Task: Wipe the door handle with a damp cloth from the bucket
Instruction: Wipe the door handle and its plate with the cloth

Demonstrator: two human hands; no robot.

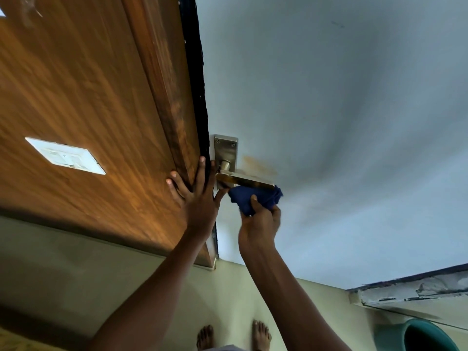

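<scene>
A brass lever door handle (244, 180) juts from a steel backplate (225, 150) on the pale blue door (329, 122). A bunched dark blue cloth (255, 197) presses against the underside of the lever, gripped in my right hand (260, 221). My left hand (197, 196) lies flat with fingers spread on the brown wooden frame (177, 110) and the door's edge, just left of the handle; its thumb reaches toward the cloth. The green bucket (428, 335) stands on the floor at the lower right, partly cut off.
A white switch plate (65, 155) is set in the wooden panel (76, 97) at left. My bare feet (233, 336) stand on the pale floor (76, 274) below. A chipped grey ledge (410, 290) runs along the right, above the bucket.
</scene>
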